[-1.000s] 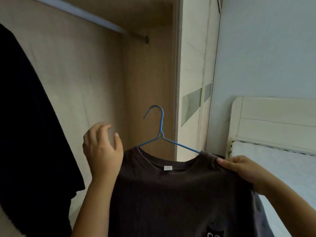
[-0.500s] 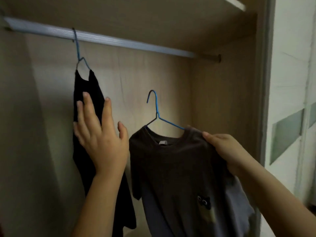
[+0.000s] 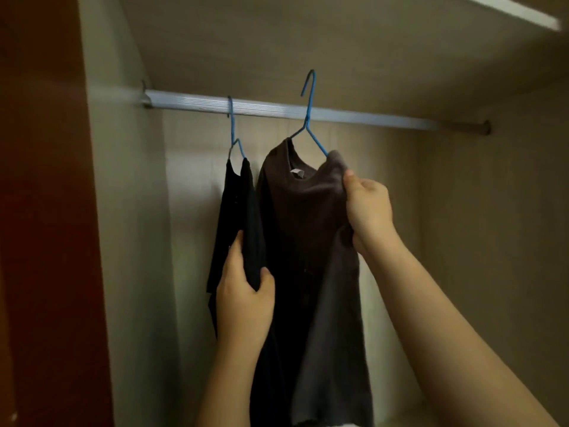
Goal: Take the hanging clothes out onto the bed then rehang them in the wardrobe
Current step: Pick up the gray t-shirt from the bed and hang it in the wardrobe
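Brown shirt: where is it, and what holds it? (learner)

Inside the wardrobe, on a blue wire hanger whose hook stands above the middle of the rail, not yet resting on it. Your right hand pinches the shirt's shoulder, probably with the wire beneath. Your left hand grips the black garment hanging near the rail's left end. (tutor)

How will it handle? (learner)

Light and limp, by the look, and the cloth can slide along thin wire. Take hold where cloth and wire meet, as you do, so both travel together. Watch the hook, not the hem. (tutor)
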Demonstrator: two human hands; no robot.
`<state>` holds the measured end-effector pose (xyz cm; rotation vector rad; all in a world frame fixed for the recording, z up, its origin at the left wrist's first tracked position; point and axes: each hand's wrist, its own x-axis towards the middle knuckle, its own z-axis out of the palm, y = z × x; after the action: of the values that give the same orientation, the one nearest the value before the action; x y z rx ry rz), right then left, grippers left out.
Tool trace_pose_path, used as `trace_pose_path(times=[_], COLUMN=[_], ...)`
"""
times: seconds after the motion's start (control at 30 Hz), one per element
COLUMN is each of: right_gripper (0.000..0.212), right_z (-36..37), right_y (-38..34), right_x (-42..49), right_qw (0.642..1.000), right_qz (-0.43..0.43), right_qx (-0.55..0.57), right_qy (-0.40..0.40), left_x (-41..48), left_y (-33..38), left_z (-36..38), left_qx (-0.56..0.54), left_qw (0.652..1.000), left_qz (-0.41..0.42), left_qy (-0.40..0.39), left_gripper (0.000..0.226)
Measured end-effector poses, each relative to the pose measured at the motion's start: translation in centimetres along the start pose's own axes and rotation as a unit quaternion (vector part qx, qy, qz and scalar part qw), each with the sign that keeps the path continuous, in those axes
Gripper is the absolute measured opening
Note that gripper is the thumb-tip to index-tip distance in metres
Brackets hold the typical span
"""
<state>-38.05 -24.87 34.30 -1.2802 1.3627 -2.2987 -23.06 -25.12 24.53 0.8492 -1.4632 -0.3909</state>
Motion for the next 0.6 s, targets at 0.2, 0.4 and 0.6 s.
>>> trace_pose_path(times=[0.2,0.4,0.6], right_gripper=[0.045,0.04,0.022], right_z=[3.7,1.9,-1.6], right_y=[0.4,2.1,3.6], right_x=[2.1,1.7,-1.1], right_qw=[0.993,0.986,0.979], right_qz=[-0.003,-0.026,-0.092], right_qx=[-0.112,-0.15,-0.17], right_qy=[-0.02,-0.067,-0.066], left_x=[-0.1,-0.8,-2.6], left_y=[0.1,0.3,-0.5], left_z=[0.0,0.6,2.0], left_qx=[-0.02,-0.03,-0.042], left_qw=[1.0,0.999,0.998], left_qz=[0.016,0.026,0.039], left_qy=[0.001,-0.009,0.002], left_gripper=[0.057,0.054,0.049])
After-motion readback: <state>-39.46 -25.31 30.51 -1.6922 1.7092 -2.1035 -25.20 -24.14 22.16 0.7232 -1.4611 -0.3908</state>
